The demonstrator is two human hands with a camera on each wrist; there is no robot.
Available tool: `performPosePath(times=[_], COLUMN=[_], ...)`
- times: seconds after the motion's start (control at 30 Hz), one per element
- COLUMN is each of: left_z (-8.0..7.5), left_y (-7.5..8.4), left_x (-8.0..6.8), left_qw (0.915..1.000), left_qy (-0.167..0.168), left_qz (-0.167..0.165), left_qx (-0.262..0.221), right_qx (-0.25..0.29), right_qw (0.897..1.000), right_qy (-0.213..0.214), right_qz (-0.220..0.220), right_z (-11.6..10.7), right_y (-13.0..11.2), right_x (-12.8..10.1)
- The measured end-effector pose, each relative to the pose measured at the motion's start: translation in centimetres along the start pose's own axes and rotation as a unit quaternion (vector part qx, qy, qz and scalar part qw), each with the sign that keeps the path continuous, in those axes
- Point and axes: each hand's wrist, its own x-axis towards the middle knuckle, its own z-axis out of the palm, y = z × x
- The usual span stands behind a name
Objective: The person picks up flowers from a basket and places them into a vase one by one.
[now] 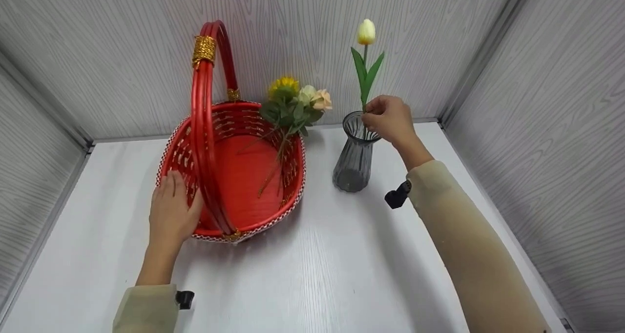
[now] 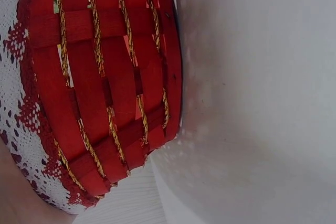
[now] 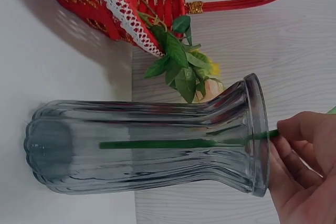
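Head view, near edge: two sleeved forearms come in from the bottom of the frame over the white table (image 1: pixel 342 274), each with a small black wrist camera.
Left hand: the left hand (image 1: pixel 171 216), lower left of the frame, lies flat with straight fingers against the outer wall of the red basket (image 1: pixel 234 176), near its lace-trimmed rim; it grips nothing.
Left wrist view: only the basket's woven red wall with gold cord (image 2: pixel 105 103) and white lace edge shows, close up.
Right hand: the right hand (image 1: pixel 388 118), right of centre, pinches the green stem of the tulip (image 1: pixel 366 32) between thumb and fingers, just above the mouth of the vase (image 1: pixel 355 159).
Stem axis: the tulip stands upright, its cream bud at the top of the frame, leaves above the hand, and the stem runs straight down from the fingers into the vase.
Key relation: the vase opening lies directly below the pinching fingers; in the right wrist view the stem (image 3: pixel 173 144) passes through the rim and ends partway down the glass, short of the base.
Nearer hand: the right hand is at the vase; the left is well apart from it, across the basket.
Vase contents: only the tulip stem.
Basket contents: a bunch of artificial flowers (image 1: pixel 293 103), yellow, pale green and peach, leans over the far rim, stems lying inside.
Far: grey wood-grain walls close the scene.
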Motion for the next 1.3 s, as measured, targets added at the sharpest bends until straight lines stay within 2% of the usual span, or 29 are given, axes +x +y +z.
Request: performPosePath(times=[0.1, 0.2, 0.4, 0.9, 1.13, 1.3], left_z=[0.0, 0.0, 0.0, 0.3, 0.2, 0.1], left_y=[0.0, -0.1, 0.0, -0.1, -0.4, -0.1], left_x=[0.0, 0.0, 0.1, 0.0, -0.1, 0.1], left_qw=[1.0000, 1.0000, 1.0000, 0.9999, 0.9999, 0.9999], left_qy=[-0.004, -0.005, -0.004, 0.000, -0.003, 0.000], left_qz=[-0.001, -0.002, 0.002, -0.001, -0.003, 0.002], left_qx=[-0.001, -0.002, -0.005, -0.010, -0.011, -0.012], right_qx=[-0.070, -0.115, -0.147, -0.130, -0.105, -0.079], right_qw=[0.997, 0.993, 0.989, 0.991, 0.994, 0.995], right_qy=[-0.003, -0.003, 0.003, 0.020, 0.017, 0.025], right_qz=[-0.008, -0.021, -0.027, -0.036, -0.035, -0.055], right_z=[-0.2, -0.3, -0.2, 0.0, 0.2, 0.9], right_y=[-0.2, -0.4, -0.4, -0.3, -0.8, -1.4], right_x=[0.0, 0.0, 0.0, -0.4, -0.9, -1.5])
